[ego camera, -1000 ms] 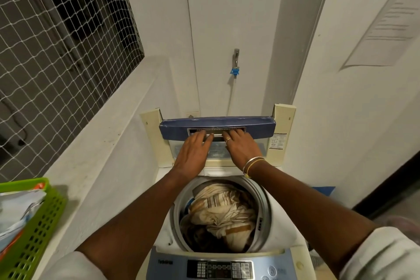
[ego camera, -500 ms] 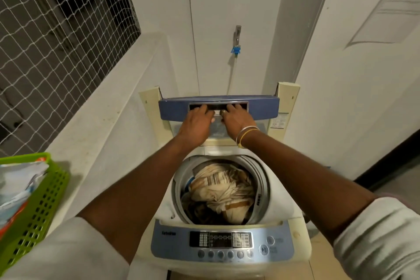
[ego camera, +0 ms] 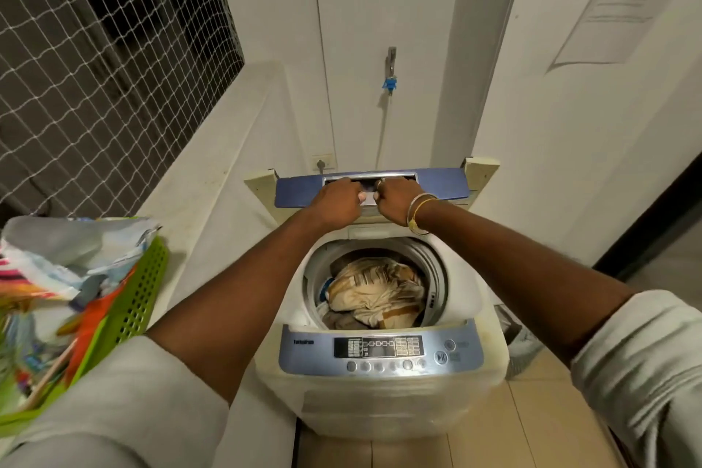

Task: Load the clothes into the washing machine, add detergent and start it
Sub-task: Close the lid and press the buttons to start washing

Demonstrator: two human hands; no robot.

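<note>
At mid-frame the left hand (ego camera: 336, 201) and right hand (ego camera: 397, 199) each gripped the upright lid (ego camera: 444, 186); lowering it evenly, clear of the clothes (ego camera: 376, 291), looked wisest.

Fingertips of my left hand (ego camera: 334, 201) and right hand (ego camera: 397, 199) hidden in slot of the lid (ego camera: 296, 190); green basket (ego camera: 140, 296) cropped left; control panel (ego camera: 311, 353) lettering unreadable.

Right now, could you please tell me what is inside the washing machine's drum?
A crumpled beige striped cloth fills the drum, with blue fabric at its left. Whatever lies beneath is covered.
</note>
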